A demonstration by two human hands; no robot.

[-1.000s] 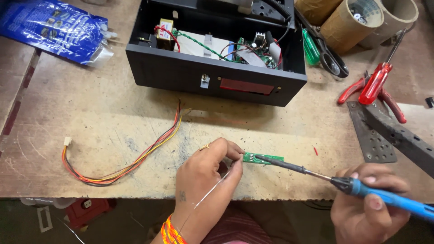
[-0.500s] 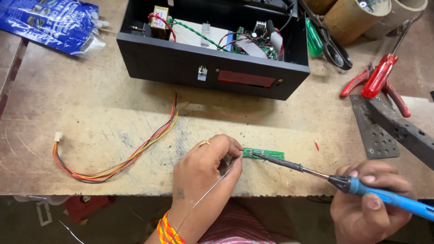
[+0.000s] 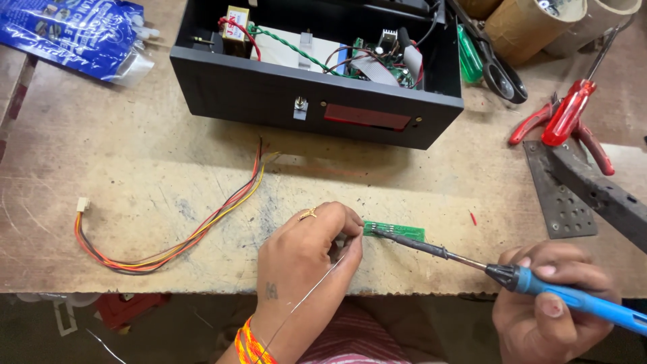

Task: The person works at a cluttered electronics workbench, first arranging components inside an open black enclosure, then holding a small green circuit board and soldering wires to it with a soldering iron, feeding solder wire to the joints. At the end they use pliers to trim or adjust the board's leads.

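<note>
A small green circuit board (image 3: 399, 231) lies on the wooden workbench (image 3: 135, 168) near its front edge. My left hand (image 3: 306, 256) rests just left of the board, pinching a thin solder wire (image 3: 306, 296) that trails back past my wrist. My right hand (image 3: 552, 310) grips a blue-handled soldering iron (image 3: 526, 280). Its metal tip reaches left onto the board's near-left corner, beside my left fingertips.
An open black electronics box (image 3: 317, 87) with wiring stands behind. A bundle of red, yellow and black wires (image 3: 182, 239) lies to the left. A blue plastic bag (image 3: 74, 37) is far left. Scissors (image 3: 495, 64), tape rolls (image 3: 526, 23), red screwdriver (image 3: 573, 108), pliers and a metal bracket (image 3: 586, 192) crowd the right.
The view has shifted slightly. Both hands, the iron and the board keep nearly the same positions.
</note>
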